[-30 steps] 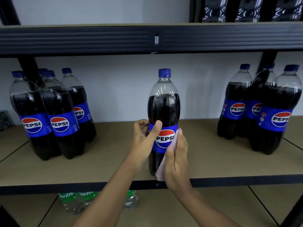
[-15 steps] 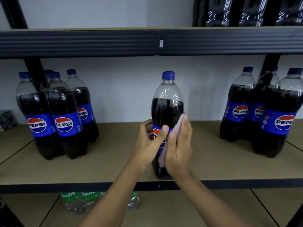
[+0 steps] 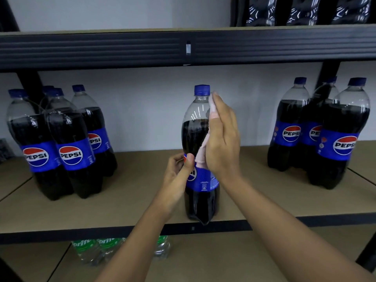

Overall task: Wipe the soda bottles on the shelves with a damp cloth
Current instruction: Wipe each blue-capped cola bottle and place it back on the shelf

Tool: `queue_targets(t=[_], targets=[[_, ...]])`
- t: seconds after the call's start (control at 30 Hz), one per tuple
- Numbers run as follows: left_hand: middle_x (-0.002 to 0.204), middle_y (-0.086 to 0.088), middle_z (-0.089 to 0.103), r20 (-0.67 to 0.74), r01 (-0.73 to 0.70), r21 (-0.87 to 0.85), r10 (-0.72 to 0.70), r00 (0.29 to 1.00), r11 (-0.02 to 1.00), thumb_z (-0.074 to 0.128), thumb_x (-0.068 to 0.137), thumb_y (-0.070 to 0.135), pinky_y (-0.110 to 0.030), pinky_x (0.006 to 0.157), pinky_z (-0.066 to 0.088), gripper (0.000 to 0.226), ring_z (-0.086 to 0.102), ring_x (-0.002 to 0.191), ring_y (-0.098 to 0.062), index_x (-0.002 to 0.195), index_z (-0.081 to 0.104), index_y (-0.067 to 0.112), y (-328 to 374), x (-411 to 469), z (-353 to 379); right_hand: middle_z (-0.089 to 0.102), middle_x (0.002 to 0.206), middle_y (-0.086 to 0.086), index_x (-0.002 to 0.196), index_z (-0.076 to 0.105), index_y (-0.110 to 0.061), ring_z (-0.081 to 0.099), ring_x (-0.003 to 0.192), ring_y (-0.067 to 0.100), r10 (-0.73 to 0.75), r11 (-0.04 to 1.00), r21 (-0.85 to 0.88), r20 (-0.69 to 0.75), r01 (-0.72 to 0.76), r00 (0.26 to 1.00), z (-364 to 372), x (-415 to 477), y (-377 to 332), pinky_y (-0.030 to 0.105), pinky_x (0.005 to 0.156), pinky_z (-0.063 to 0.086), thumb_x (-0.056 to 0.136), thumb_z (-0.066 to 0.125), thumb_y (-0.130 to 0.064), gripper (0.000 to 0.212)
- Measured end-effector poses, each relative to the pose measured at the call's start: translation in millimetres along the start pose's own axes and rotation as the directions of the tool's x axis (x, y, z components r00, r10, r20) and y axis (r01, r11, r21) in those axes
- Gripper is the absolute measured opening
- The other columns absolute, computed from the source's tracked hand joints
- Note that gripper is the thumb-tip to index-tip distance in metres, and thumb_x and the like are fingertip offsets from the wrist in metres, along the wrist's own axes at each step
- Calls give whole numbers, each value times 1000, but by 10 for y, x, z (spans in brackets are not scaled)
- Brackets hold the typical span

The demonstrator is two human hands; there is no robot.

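Bottle between left hand, right hand

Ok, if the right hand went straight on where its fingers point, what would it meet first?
The right hand points up, just beside the blue plastic cap of the centre cola bottle; beyond that, probably the black metal upper shelf beam, though depth is unclear.
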State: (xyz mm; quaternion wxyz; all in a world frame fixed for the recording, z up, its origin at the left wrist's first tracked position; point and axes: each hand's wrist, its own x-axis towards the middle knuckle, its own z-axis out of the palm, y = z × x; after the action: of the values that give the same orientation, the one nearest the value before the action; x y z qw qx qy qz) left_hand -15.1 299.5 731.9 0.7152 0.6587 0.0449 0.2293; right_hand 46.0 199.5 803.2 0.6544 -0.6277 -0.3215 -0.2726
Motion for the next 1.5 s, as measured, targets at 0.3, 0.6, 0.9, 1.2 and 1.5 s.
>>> queue_targets(t=[0.3, 0.6, 0.9, 1.2, 1.5], targets=[[112, 10, 70, -85, -21, 94, 29, 996, 995, 76, 74, 72, -12, 76, 52, 74, 67, 93, 9, 122, 54, 20, 31, -50, 104, 5, 169, -21, 159, -1, -51, 11, 157, 8, -1, 985, -169, 125, 23, 992, -110, -1192, 840, 22, 125, 14, 109, 22, -53, 55], [126, -3, 71, -35, 47, 61, -45, 998, 997, 63, 87, 66, -30, 101, 51, 67, 68, 113, -8, 133, 59, 18, 15, 89, -31, 32, 164, -4, 158, 31, -30, 24, 153, 3, -49, 998, -34, 45, 50, 998, -33, -314, 229, 15, 120, 19, 112, 33, -21, 47], [102, 10, 68, -64, -53, 158, 64, 996, 986, 59, 80, 70, -11, 74, 50, 58, 67, 87, 7, 110, 56, 21, 34, -13, 36, 18, 169, 6, 162, 11, -25, 13, 157, 8, -158, 973, -169, 25, 160, 987, 44, -728, 526, 18, 122, 17, 111, 32, -30, 55], [106, 10, 67, -105, -129, 117, 141, 984, 985, 60, 81, 54, -13, 81, 51, 44, 66, 92, 9, 109, 54, 21, 15, -23, 14, 19, 168, -15, 163, 9, -39, 18, 155, 7, -11, 991, -133, 85, 22, 996, -74, -1058, 700, 31, 126, 18, 111, 24, -40, 53], [108, 12, 65, -56, -44, 95, 49, 997, 995, 39, 82, 69, -4, 73, 47, 67, 64, 87, 17, 124, 54, 17, 99, -125, 7, 37, 160, -10, 157, 37, -16, 29, 150, 1, -54, 998, -18, -2, 54, 999, 55, -239, 123, 16, 119, 24, 112, 34, -24, 46]])
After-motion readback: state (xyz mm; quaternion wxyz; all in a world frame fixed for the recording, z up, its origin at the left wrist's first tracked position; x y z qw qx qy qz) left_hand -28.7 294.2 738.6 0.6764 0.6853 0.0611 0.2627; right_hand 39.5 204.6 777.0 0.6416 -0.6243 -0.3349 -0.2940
